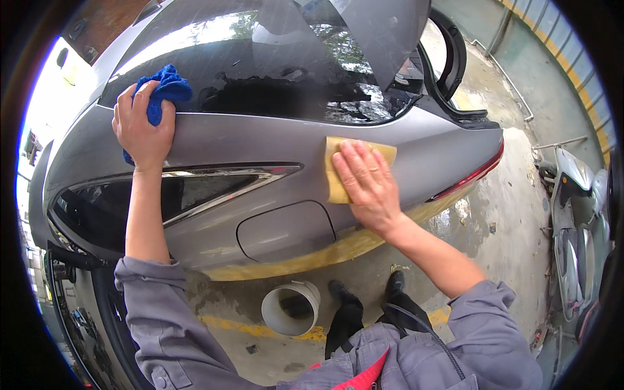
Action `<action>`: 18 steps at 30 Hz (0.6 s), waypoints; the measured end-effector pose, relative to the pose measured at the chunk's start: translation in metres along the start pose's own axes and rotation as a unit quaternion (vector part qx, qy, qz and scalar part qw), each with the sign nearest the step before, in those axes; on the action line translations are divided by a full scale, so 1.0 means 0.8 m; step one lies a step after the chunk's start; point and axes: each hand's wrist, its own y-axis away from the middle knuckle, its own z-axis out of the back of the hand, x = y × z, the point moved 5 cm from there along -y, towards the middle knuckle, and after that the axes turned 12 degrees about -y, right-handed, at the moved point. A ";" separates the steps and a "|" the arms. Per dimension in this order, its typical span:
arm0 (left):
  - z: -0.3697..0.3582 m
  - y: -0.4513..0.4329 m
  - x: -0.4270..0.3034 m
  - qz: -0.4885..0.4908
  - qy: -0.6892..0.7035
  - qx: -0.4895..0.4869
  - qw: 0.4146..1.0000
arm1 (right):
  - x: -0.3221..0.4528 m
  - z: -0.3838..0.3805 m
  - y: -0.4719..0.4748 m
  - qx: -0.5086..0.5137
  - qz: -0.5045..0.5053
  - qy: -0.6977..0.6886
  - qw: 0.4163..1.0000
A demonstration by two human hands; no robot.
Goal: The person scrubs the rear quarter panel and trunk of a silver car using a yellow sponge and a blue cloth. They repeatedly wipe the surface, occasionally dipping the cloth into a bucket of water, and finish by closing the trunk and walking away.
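A grey car's rear side panel [234, 134] stretches across the view. On its upper left, my left hand [146, 122] grips a bunched blue cloth [173, 87] at the lower edge of the dark rear glass [273, 95]. My right hand [368, 185] lies flat on a yellow sheet [336, 187], fingers extended, pressing it against the panel to the left of the red tail light [470, 178]. Below and left of the sheet is the closed fuel flap [287, 231]. A chrome-trimmed side window [209, 192] lies between my two arms.
A white bucket [314, 295] stands on the wet concrete floor by my feet. Yellowish covering [292, 270] runs along the car's lower side. The raised tailgate's edge [456, 63] is at upper right. Loose body panels [570, 243] lean along the right wall.
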 end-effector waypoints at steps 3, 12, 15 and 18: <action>0.003 0.009 0.012 -0.023 0.028 -0.016 0.999 | 0.009 -0.037 0.001 -0.023 -0.010 -0.018 1.000; -0.001 0.013 0.032 -0.019 0.031 -0.067 0.997 | 0.032 -0.049 -0.017 -0.052 -0.038 0.019 0.998; -0.007 0.014 0.037 0.016 0.024 -0.095 0.995 | 0.052 -0.068 -0.057 0.045 -0.020 -0.011 0.999; -0.006 0.015 0.041 0.011 0.027 -0.091 0.995 | 0.083 -0.074 -0.111 0.052 0.036 -0.068 0.996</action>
